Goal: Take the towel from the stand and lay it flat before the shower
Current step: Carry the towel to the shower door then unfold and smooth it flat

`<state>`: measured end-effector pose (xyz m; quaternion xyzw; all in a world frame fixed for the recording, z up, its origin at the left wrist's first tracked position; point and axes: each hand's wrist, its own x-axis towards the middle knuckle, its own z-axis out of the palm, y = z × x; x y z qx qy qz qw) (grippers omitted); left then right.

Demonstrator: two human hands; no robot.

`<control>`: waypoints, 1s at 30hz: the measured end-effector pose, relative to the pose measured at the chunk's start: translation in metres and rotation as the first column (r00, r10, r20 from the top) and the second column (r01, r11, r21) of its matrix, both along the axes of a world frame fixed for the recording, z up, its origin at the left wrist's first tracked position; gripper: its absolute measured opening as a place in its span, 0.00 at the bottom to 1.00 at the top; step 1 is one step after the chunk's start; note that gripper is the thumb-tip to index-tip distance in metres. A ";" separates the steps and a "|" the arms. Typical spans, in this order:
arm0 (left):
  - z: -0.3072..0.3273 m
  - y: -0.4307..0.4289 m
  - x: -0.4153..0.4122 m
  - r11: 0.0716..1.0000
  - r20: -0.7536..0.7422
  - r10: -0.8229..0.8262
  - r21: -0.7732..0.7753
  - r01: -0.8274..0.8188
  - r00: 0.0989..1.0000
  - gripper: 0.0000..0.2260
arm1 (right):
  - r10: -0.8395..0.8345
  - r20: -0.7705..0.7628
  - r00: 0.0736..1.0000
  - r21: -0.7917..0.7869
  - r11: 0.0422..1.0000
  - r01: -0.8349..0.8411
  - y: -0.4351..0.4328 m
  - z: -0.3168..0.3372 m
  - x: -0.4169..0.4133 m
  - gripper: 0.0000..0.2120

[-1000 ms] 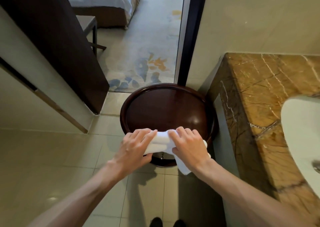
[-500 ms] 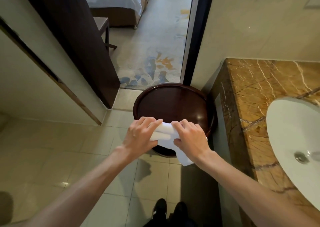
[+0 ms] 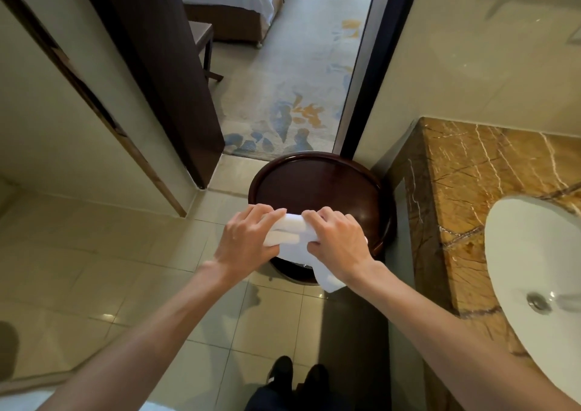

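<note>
A folded white towel [image 3: 290,233] is held over the near rim of a round dark wooden stand [image 3: 320,184]. My left hand [image 3: 248,241] grips its left end and my right hand [image 3: 339,244] grips its right end. A loose corner of the towel [image 3: 327,277] hangs down below my right wrist. Most of the towel's middle is hidden under my fingers. The stand's top is bare behind the hands.
A marble vanity top [image 3: 490,171] with a white basin [image 3: 540,278] stands to the right, close to the stand. A dark open door [image 3: 157,65] and a doorway to a carpeted bedroom lie ahead. Glossy floor tiles [image 3: 110,259] spread left. My shoes [image 3: 295,376] show below.
The view has pulled back and tilted up, showing more basin, floor and my shoes. Both hands still hold the towel at the stand's near rim, lifted slightly off it.
</note>
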<state>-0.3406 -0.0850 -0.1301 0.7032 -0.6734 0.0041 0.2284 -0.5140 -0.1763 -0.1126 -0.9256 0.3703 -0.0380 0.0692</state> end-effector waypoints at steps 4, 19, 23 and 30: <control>0.008 0.005 0.022 0.997 0.000 0.070 -0.015 -0.070 0.998 0.29 | 0.080 0.017 0.997 -0.031 0.996 -0.080 -0.009 0.006 0.029 0.18; 0.029 0.022 0.080 0.839 0.101 0.542 0.003 -0.545 0.834 0.27 | 0.562 0.119 0.818 0.020 0.823 -0.568 -0.059 0.021 0.153 0.20; 0.031 0.032 0.071 0.715 0.087 0.696 0.008 -0.699 0.713 0.27 | 0.710 0.145 0.689 0.050 0.690 -0.722 -0.064 0.023 0.180 0.21; 0.027 0.068 0.035 0.463 0.075 0.882 0.048 -0.885 0.465 0.25 | 0.876 0.145 0.461 0.091 0.452 -0.887 -0.034 0.015 0.201 0.21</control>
